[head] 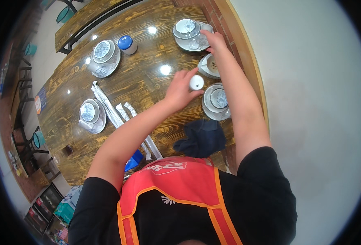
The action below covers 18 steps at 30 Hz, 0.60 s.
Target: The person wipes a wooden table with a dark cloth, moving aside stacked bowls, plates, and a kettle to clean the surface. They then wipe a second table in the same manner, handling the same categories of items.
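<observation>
My left hand (180,90) has its thumb and fingers around a small white round container (196,82) with a dark spot on top, held above the wooden table (143,76). My right hand (216,43) reaches to the far right corner, its fingers gripping the right edge of a plastic-wrapped tableware set (191,33) of stacked white dishes with a small cup. Below that hand sits a white dish (211,65) with a brownish middle and dark specks, partly hidden by my right forearm. Nearer me is another wrapped tableware set (216,101), also partly covered by the forearm.
Two more wrapped sets (104,58) stand on the left side, one beside a blue-lidded jar (127,45). Several long silvery packets (107,104) lie left of centre. A dark cloth (202,137) lies before me. The wall (297,92) borders the table's right side.
</observation>
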### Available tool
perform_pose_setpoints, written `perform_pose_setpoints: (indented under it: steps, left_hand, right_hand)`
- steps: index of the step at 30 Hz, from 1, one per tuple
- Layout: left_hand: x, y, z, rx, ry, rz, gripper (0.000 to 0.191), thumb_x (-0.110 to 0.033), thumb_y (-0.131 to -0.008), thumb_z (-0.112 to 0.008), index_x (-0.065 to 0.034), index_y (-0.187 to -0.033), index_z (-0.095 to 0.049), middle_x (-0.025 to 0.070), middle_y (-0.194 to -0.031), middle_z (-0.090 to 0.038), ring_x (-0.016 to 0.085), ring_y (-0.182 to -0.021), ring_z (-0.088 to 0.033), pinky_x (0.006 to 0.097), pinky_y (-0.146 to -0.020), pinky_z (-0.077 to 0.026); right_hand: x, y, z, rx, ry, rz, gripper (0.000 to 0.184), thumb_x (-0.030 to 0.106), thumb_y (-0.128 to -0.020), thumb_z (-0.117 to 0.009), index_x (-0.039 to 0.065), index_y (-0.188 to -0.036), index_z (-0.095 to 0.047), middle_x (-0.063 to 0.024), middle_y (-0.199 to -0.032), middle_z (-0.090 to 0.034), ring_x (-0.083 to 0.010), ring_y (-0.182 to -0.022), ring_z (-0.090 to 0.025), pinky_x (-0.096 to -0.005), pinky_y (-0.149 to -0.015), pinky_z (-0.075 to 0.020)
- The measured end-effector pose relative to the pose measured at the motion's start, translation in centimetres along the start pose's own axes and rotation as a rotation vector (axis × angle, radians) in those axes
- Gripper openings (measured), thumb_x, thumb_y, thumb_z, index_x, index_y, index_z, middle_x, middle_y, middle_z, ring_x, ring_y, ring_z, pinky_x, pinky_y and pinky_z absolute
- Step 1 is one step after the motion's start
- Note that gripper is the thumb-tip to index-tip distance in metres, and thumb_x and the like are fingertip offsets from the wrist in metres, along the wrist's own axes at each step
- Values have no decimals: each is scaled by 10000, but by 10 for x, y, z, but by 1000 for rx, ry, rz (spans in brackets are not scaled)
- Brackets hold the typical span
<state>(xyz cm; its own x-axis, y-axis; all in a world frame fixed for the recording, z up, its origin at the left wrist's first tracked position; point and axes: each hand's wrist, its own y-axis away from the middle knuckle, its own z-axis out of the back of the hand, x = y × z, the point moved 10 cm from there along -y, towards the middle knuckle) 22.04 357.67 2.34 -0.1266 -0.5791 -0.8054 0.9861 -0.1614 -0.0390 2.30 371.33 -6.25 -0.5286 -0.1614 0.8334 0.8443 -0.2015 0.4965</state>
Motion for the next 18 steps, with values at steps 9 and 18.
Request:
perform_pose_setpoints:
  steps: [9,18]
  left_hand:
    - [-7,-6,-39,-3,56,-95,623,-115,-843,-706,10,-1390,-435,242,-1255,-529,433,-1160,-526,439,-1003,-452]
    - [-3,-8,-44,-7,113,-207,616,-50,-807,-723,-8,-1352,-439,243,-1296,-493,440,-1200,-504,435,-1030,-438]
  right_hand:
    - [9,97,42,-50,-181,442,430,47,-914,-628,-54,-1324,-550,-191,-1314,-608,-239,-1225,-572,-337,-1035,-445]
    - [-59,216,74,2,-262,397,274,-29,-951,-547,-21,-1222,-579,-107,-1169,-657,-173,-1111,-617,-304,-931,-505]
